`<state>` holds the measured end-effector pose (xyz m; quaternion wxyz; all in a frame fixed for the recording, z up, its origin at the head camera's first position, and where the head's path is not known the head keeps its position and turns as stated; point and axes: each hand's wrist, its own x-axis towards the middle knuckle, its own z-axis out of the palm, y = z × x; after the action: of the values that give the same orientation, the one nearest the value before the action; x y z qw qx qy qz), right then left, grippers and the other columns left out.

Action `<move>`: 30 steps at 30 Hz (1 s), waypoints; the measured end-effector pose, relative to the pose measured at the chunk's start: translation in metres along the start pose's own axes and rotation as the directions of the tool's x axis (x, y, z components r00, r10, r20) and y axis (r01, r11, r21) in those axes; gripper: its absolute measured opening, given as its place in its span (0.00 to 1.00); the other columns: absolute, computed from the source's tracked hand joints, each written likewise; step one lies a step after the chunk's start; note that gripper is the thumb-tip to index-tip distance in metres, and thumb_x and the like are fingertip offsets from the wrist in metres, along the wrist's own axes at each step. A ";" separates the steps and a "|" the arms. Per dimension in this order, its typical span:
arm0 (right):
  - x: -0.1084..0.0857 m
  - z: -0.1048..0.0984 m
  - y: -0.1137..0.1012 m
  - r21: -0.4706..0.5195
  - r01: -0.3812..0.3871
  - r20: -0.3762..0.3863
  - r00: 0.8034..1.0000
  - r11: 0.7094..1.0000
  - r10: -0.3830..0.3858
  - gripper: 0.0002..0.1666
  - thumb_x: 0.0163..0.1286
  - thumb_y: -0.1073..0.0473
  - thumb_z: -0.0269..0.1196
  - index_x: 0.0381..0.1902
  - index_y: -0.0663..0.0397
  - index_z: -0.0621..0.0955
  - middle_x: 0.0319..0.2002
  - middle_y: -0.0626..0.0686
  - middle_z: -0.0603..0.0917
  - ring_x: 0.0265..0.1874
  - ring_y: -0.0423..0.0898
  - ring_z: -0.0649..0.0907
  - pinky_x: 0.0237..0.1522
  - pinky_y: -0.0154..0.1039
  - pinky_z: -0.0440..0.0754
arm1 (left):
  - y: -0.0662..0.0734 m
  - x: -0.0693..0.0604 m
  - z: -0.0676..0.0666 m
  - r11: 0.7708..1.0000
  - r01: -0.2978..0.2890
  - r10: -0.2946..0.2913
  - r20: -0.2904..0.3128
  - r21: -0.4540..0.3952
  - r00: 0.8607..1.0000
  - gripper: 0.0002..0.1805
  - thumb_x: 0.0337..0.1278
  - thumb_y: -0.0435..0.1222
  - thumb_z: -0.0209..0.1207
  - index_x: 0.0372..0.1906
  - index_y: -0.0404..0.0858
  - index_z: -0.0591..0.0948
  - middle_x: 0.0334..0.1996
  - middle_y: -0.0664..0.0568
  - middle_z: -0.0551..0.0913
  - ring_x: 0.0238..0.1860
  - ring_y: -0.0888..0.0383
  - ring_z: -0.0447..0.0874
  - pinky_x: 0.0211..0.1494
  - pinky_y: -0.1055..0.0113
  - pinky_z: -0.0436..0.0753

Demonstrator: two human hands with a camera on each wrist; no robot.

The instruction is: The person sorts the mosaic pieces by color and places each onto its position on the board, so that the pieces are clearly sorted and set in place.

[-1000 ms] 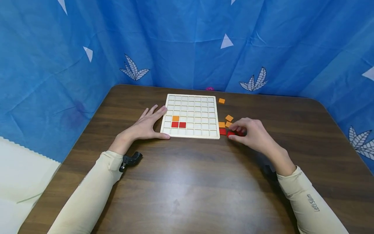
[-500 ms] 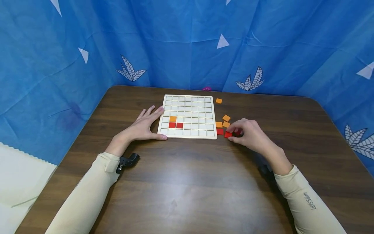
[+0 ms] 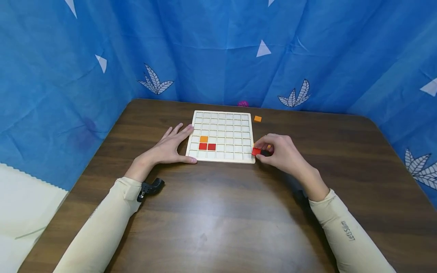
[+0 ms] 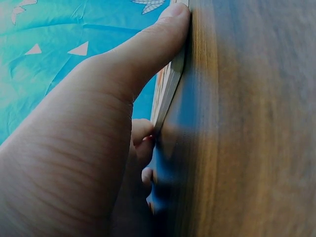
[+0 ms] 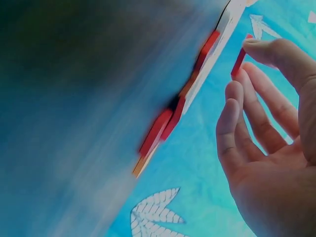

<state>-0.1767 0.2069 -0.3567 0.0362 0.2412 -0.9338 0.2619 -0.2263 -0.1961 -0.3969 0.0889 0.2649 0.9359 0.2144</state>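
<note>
A white grid board [image 3: 225,134] lies on the table, with an orange tile [image 3: 203,139] above two red tiles [image 3: 211,147] in its lower left cells. My left hand [image 3: 164,149] rests at the board's left side, fingers spread, thumb [image 4: 168,37] on its near corner. At the board's right edge my right hand [image 3: 281,153] pinches a red tile [image 3: 256,151] between thumb and fingertips. The right wrist view shows that red tile [image 5: 240,59] raised off the table in the hand [image 5: 271,118], with more red tiles [image 5: 157,132] lying below.
An orange tile [image 3: 257,118] lies beside the board's far right corner. Another orange tile [image 3: 269,147] is partly hidden behind my right hand. The brown table [image 3: 205,212] reaches back to a blue curtain [image 3: 211,53].
My right hand has lifted the red tile from beside the other loose tiles and moved it left to the board's right edge. My left hand stays at the board.
</note>
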 end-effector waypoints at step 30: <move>0.078 0.056 -0.053 0.083 0.049 0.110 0.992 0.995 -0.058 0.15 0.59 0.62 0.81 0.44 0.55 0.91 0.36 0.51 0.90 0.39 0.48 0.87 0.44 0.42 0.84 | 0.004 -0.005 0.006 1.000 0.009 -0.009 -0.005 0.012 1.000 0.68 0.50 0.67 0.72 0.87 0.44 0.49 0.87 0.52 0.46 0.87 0.42 0.34 0.86 0.41 0.34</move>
<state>-0.2172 0.1056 -0.3648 -0.0188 0.2819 -0.9162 0.2841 -0.2185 -0.1942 -0.4001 0.0858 0.2607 0.9386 0.2090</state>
